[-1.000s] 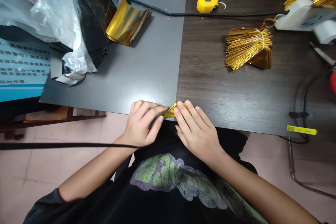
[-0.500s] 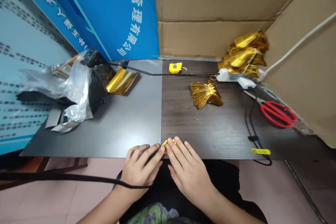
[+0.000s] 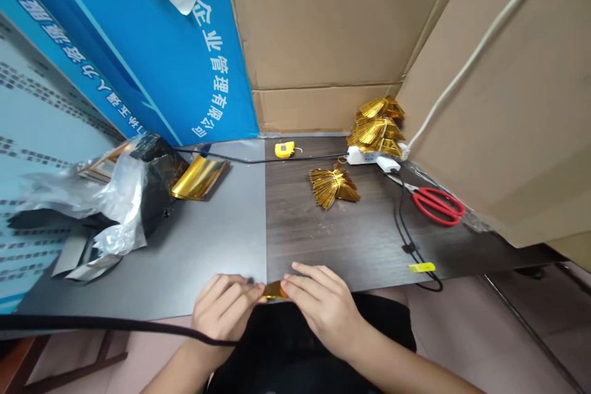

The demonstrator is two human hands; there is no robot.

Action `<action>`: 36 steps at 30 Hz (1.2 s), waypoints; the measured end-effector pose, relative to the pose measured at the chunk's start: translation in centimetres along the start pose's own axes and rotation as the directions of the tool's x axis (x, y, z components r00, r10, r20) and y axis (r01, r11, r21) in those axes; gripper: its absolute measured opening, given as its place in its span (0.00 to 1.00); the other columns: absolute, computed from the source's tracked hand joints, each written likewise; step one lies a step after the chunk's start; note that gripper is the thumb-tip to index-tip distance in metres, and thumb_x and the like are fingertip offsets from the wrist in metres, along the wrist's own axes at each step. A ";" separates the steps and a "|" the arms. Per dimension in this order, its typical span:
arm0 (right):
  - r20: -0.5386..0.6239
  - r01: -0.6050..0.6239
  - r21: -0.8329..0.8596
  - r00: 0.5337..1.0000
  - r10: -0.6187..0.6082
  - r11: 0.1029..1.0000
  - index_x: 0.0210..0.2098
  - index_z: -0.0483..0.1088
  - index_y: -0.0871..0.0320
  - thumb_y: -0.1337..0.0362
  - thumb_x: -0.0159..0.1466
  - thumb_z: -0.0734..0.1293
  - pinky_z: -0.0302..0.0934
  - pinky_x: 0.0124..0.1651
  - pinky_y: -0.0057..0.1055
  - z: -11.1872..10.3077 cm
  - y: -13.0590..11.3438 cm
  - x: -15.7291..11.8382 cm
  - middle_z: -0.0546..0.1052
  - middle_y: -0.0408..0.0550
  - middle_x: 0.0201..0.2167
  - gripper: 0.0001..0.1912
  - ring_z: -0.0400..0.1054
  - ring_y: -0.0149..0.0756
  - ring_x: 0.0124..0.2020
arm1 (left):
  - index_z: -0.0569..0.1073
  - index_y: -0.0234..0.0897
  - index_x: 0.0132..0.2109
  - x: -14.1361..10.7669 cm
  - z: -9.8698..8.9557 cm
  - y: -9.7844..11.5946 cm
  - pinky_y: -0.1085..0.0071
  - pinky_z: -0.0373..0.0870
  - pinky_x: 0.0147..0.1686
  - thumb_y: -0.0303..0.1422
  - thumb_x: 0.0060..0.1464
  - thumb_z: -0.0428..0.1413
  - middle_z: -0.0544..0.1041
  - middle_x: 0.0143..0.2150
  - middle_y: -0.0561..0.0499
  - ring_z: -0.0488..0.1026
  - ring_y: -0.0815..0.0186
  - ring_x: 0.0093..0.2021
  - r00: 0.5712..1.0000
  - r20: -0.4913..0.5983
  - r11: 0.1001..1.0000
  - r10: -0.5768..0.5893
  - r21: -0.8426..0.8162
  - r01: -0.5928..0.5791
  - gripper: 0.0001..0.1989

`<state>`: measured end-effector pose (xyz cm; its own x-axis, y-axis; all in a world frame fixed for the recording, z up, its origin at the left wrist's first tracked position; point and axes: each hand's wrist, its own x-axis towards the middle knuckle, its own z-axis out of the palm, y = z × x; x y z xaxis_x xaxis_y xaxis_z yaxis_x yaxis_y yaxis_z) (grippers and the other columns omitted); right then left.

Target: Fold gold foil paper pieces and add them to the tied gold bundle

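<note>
A small strip of gold foil paper (image 3: 276, 290) lies at the table's front edge, its two ends pinched between my hands. My left hand (image 3: 229, 305) grips the left end with thumb and fingertips. On the other end, my right hand (image 3: 319, 298) has its thumb and forefinger closed, the other fingers reaching forward. Only the middle of the foil shows; its ends are hidden by my fingers. Farther back rests a pleated gold foil fan bundle (image 3: 333, 186), tied at its middle. A stack of similar gold bundles (image 3: 377, 126) sits at the back right.
A yellow tape measure (image 3: 285, 149) and a white power strip (image 3: 362, 156) are at the back. Red-handled scissors (image 3: 438, 205) and a black cable (image 3: 406, 228) lie right. Gold foil sheets (image 3: 199, 178) lean by a plastic bag (image 3: 122, 197) at left. Cardboard (image 3: 323, 31) walls the back.
The view has tilted up and shifted right. My hands have drawn apart a little, so more of the foil's middle shows between them.
</note>
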<state>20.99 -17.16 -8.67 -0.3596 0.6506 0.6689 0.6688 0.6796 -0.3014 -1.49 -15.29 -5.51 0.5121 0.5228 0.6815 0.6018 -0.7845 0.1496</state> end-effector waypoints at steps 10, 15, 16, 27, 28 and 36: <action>-0.020 -0.087 0.285 0.995 0.097 0.955 0.52 0.77 0.61 0.64 0.75 0.61 0.67 0.27 0.24 -2.3 5.0 2.7 0.78 0.43 0.26 0.15 0.69 0.27 0.22 | 0.76 0.37 0.41 6.2 2.3 -2.9 0.73 0.69 0.30 0.22 0.63 0.58 0.83 0.32 0.55 0.77 0.73 0.29 0.995 0.065 0.988 0.069 -0.144 -0.059 0.05; -0.138 -0.220 0.386 0.946 0.292 0.896 0.48 0.80 0.58 0.70 0.69 0.67 0.74 0.38 0.28 -3.2 6.3 3.2 0.83 0.49 0.36 0.11 0.79 0.33 0.34 | 0.80 0.36 0.38 9.4 5.0 -3.7 0.74 0.75 0.32 0.34 0.64 0.60 0.84 0.33 0.49 0.80 0.70 0.29 0.989 0.141 0.927 -0.041 -0.364 0.090 0.08; -0.151 -0.236 0.391 0.937 0.315 0.890 0.47 0.80 0.58 0.71 0.68 0.68 0.74 0.39 0.28 -3.4 6.6 3.3 0.83 0.49 0.37 0.11 0.79 0.33 0.35 | 0.81 0.36 0.37 9.9 5.7 -3.7 0.74 0.75 0.32 0.36 0.64 0.60 0.84 0.33 0.49 0.80 0.68 0.30 0.970 0.213 0.879 -0.115 -0.432 0.200 0.09; 0.095 -0.366 0.189 0.930 0.354 0.911 0.51 0.71 0.56 0.69 0.66 0.69 0.73 0.44 0.32 -6.6 11.7 4.1 0.82 0.47 0.41 0.14 0.79 0.35 0.40 | 0.74 0.35 0.34 15.1 11.1 -3.3 0.74 0.67 0.29 0.39 0.61 0.56 0.76 0.27 0.53 0.71 0.70 0.27 0.761 0.625 0.717 -0.175 -0.449 0.534 0.12; 0.126 -0.381 0.130 0.922 0.366 0.915 0.53 0.70 0.56 0.67 0.66 0.70 0.73 0.45 0.34 -7.1 12.5 4.3 0.82 0.46 0.39 0.16 0.78 0.37 0.40 | 0.74 0.35 0.34 15.2 11.3 -3.4 0.74 0.66 0.30 0.38 0.61 0.56 0.76 0.28 0.53 0.70 0.70 0.28 0.771 0.613 0.756 -0.171 -0.421 0.502 0.11; 0.368 -0.114 -0.198 0.912 0.181 0.974 0.68 0.61 0.63 0.59 0.55 0.79 0.62 0.64 0.55 -7.7 21.6 9.5 0.65 0.66 0.65 0.45 0.61 0.59 0.66 | 0.72 0.38 0.40 14.4 12.3 -2.7 0.68 0.64 0.34 0.31 0.59 0.50 0.78 0.35 0.49 0.74 0.61 0.35 0.811 0.571 0.971 -0.124 -0.101 0.219 0.07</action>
<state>37.03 1.08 -3.62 -0.4462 0.8413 0.3051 0.8208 0.5206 -0.2352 11.83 -1.52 -4.93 0.6910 0.7120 0.1252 0.6347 -0.6803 0.3665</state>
